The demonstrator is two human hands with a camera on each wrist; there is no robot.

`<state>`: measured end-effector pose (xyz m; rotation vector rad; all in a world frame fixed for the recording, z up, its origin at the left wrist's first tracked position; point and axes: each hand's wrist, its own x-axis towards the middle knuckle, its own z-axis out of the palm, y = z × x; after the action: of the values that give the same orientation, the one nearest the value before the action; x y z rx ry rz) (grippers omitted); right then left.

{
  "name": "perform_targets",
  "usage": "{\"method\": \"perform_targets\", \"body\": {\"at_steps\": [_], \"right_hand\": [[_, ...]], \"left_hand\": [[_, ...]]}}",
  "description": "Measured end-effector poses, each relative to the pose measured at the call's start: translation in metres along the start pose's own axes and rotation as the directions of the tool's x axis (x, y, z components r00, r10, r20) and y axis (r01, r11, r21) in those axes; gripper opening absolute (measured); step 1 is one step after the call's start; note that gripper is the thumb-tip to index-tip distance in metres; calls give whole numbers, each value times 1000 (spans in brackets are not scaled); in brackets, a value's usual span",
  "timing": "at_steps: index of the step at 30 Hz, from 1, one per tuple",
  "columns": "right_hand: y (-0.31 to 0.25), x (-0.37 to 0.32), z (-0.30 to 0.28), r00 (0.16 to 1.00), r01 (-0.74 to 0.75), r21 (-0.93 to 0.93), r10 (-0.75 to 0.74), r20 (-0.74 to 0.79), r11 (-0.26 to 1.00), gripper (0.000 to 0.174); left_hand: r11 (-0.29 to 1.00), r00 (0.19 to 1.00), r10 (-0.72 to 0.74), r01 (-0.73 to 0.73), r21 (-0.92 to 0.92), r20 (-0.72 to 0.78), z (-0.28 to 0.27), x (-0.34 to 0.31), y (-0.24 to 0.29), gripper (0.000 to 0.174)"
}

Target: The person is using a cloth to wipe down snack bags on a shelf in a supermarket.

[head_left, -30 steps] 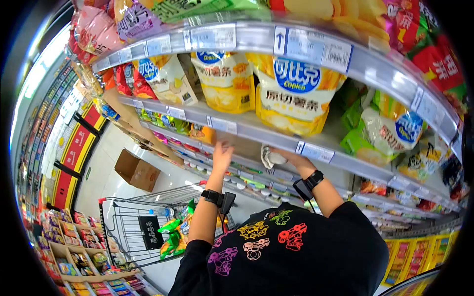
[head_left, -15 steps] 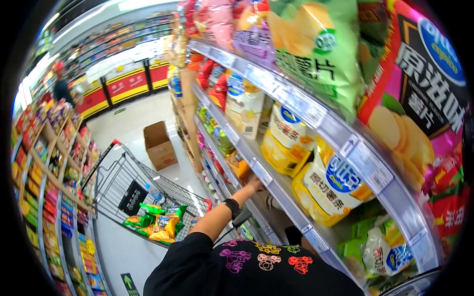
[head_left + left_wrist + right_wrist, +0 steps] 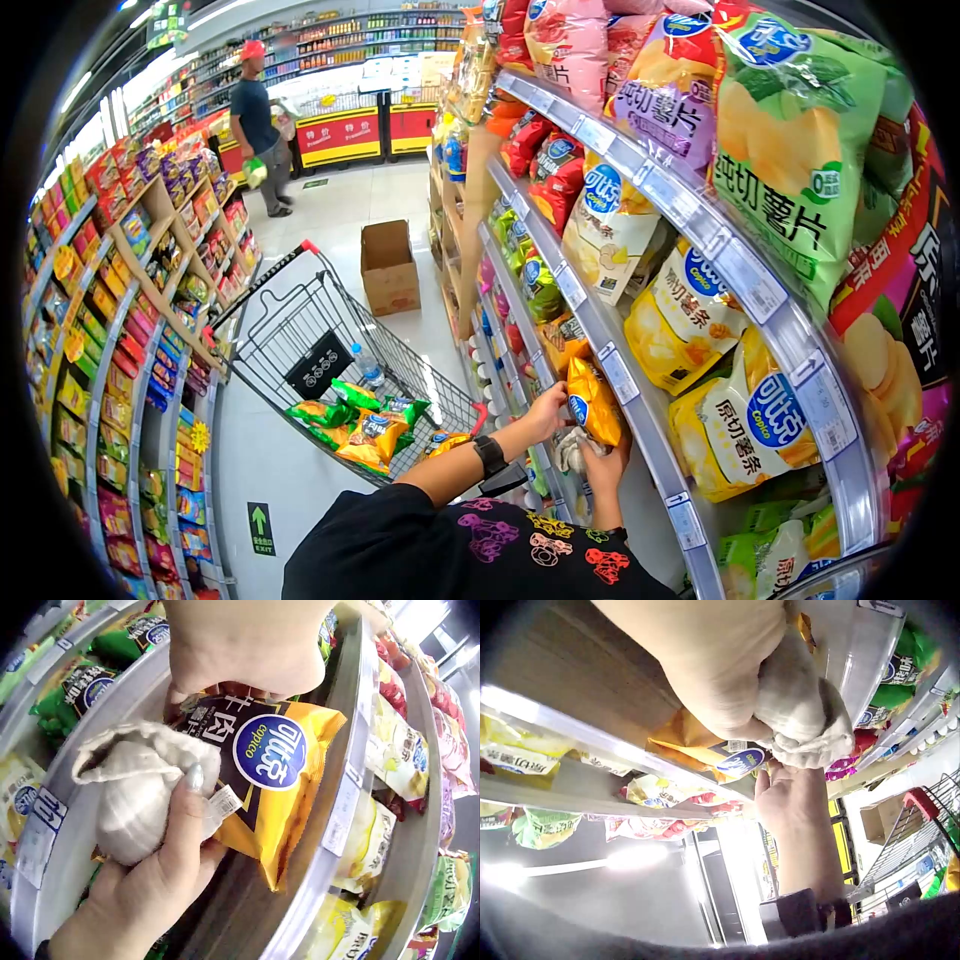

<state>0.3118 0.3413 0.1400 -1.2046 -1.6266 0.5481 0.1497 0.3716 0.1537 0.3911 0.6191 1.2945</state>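
Observation:
An orange and black chip bag is held between both hands at the lower shelf. The left hand grips its left edge; in the left wrist view the curled fingers of the left hand hold the top of the bag. The right hand pinches the bag's other side with the thumb in front, and a crumpled white cloth or glove is tucked in the same hand. In the right wrist view the right hand partly covers the bag.
A shopping cart with several chip bags and a bottle stands left of the shelves. Beyond it are a cardboard box and a walking person. Yellow and white bags line the shelf above the hands; snack racks stand far left.
The head view has swung, showing more of the aisle, cart and walking person. The orange bag is now in both hands at the shelf; earlier no bag was visible in them.

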Motion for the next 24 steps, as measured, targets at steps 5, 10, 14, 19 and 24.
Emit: {"method": "perform_targets", "body": {"at_steps": [5, 10, 14, 19, 24], "right_hand": [[-74, -5, 11, 992, 106, -10, -105, 74, 994, 72], [-126, -13, 37, 911, 404, -148, -383, 152, 903, 66], [-142, -18, 60, 761, 634, -121, -587, 277, 764, 59], [-176, -13, 82, 571, 771, 26, -709, 414, 637, 52], [-198, 3, 79, 378, 669, 351, -707, 597, 655, 51]], "left_hand": [[980, 995, 75, -62, -191, 61, -35, -19, 14, 44], [922, 980, 196, -174, -346, 27, -29, -72, 60, 51], [851, 977, 202, -141, -506, 69, -63, -103, 80, 53], [852, 971, 179, -72, -518, 160, -107, -143, 87, 53], [852, 974, 148, -37, -522, 173, -121, -165, 78, 53]]}}
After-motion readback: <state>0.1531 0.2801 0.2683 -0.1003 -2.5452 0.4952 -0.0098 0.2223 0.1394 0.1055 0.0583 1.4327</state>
